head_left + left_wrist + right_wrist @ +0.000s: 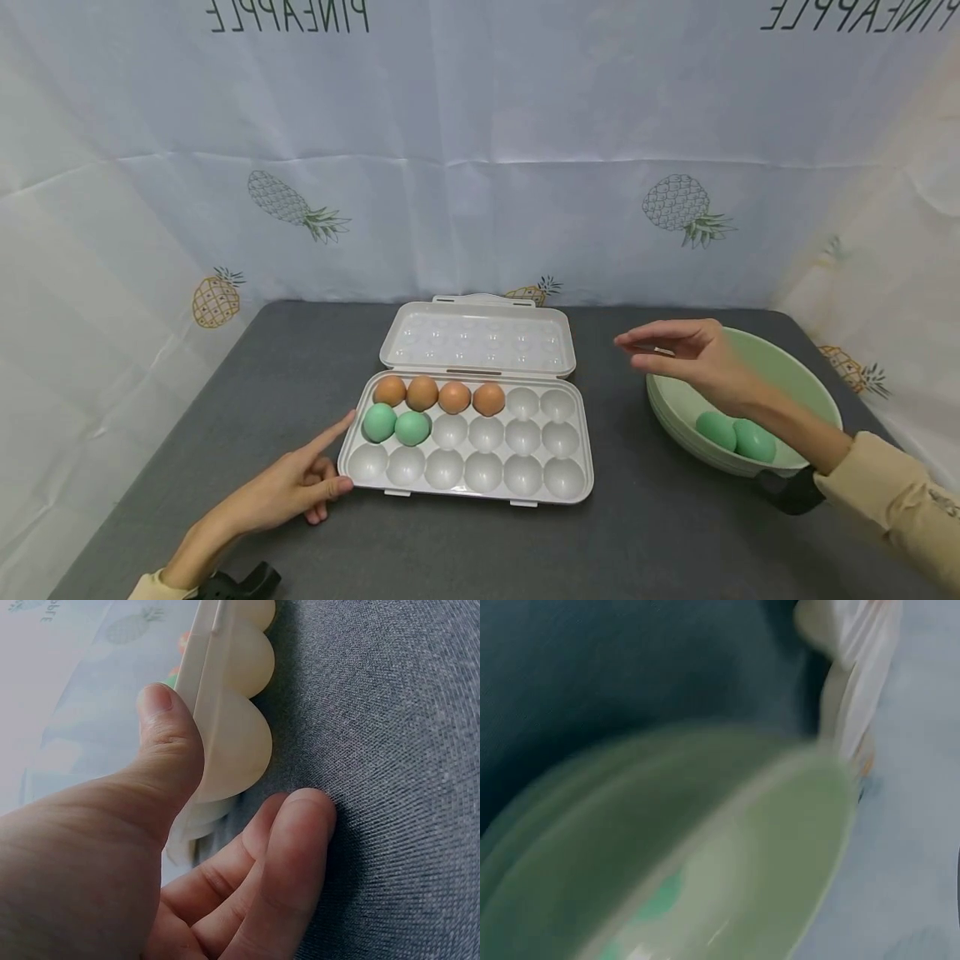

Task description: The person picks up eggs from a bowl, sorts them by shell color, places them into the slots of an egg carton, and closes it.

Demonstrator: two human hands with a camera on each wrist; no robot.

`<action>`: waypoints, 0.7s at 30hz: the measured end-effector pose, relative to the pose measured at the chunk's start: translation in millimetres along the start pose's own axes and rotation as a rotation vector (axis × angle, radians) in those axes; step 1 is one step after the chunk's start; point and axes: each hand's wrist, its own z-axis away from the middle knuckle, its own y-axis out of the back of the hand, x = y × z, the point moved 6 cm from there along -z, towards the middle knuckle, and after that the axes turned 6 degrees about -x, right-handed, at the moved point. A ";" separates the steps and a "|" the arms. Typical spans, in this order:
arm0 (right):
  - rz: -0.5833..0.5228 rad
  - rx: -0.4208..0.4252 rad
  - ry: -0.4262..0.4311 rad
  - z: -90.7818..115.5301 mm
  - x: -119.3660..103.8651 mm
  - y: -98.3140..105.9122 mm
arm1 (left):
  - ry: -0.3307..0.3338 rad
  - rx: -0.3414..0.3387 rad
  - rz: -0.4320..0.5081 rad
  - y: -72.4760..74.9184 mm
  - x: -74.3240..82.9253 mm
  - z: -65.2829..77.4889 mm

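Observation:
A white egg box (465, 495) lies with its lid (477, 340) folded back. Several brown eggs (422, 392) sit in its back row, from the left, and two green eggs (412, 428) in the left of the middle row. My left hand (281, 492) touches the box's left edge with index finger and thumb; the left wrist view shows the thumb (169, 727) against the rim, other fingers bent. Over the left rim of a pale green bowl (780, 367), my right hand (690, 362) hovers, fingers extended, holding nothing. Two green eggs (753, 440) lie in that bowl.
Dark grey cloth covers the table (300, 358). A pineapple-print curtain (480, 217) hangs behind it and at both sides. In the right wrist view the bowl (667, 795) fills the lower part, with the egg box (855, 697) beyond it.

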 end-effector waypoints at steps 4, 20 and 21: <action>-0.086 -0.065 0.006 21.0 4.1 24.8 | -0.013 -0.002 0.000 0.0 -0.7 0.2; 0.050 -0.114 -0.218 84.9 35.2 81.9 | -0.014 -0.006 -0.010 -0.1 -0.7 1.0; 0.072 -0.129 -0.230 86.8 37.6 82.6 | -0.010 -0.006 -0.012 -0.4 -0.8 0.8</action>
